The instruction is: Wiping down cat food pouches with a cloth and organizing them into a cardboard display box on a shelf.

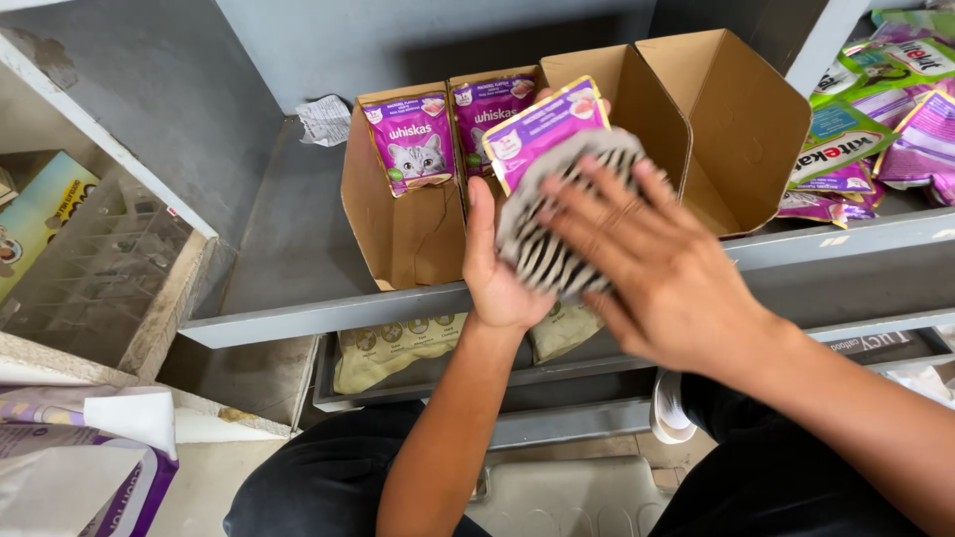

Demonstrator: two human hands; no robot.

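My left hand (494, 273) holds a purple pet-food pouch (542, 127) upright in front of an open cardboard box (403, 234). A black-and-white striped cloth (557, 224) lies against the pouch, and my right hand (662, 268) presses flat on it with fingers spread. The right hand and the cloth are blurred. Two more purple pouches (413, 141) stand inside the box, each showing a cat picture.
The box stands on a grey metal shelf (328, 310); a second open cardboard box (731, 124) is to its right. Loose green and purple pouches (875, 129) pile at the far right. Beige bags (393, 348) lie on the shelf below. A crumpled paper (323, 119) rests behind.
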